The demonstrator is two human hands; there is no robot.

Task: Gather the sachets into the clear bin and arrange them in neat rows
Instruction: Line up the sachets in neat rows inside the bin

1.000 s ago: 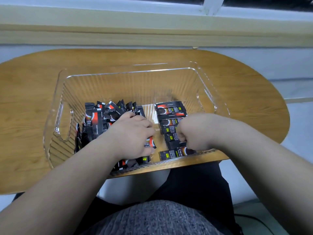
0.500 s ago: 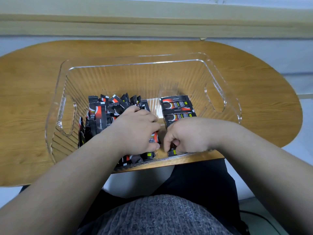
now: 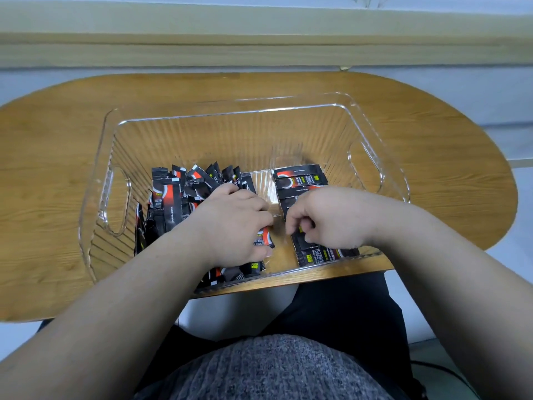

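In mid-frame, on a round-ended table (image 3: pixel 432 168) of warm wood-grain veneer: a clear bin (image 3: pixel 230 116) of glossy rigid plastic, rectangular with rounded corners, ribbed walls and an oval handle cut-out at either end. Inside, in its left half, a loose heap of sachets (image 3: pixel 173 197): slim black foil sticks with red and white curves and crimped ends, lying and leaning at all angles. In its right half, a flat row of sachets (image 3: pixel 300 180), laid edge to edge with print facing up, from mid-bin towards the near wall. Left hand (image 3: pixel 230 223) palm-down on the heap, fingers curled, thumb and fingers clasping a red-tipped sachet (image 3: pixel 264 239). Right hand (image 3: pixel 334 217) knuckles-up over the near end of the row, fingertips bent in, pinching a dark sachet (image 3: pixel 302 243). Along the top of the frame, a pale, smooth ledge (image 3: pixel 259 30); at the bottom, grey knitted fabric (image 3: pixel 274 370), coarse and mottled.
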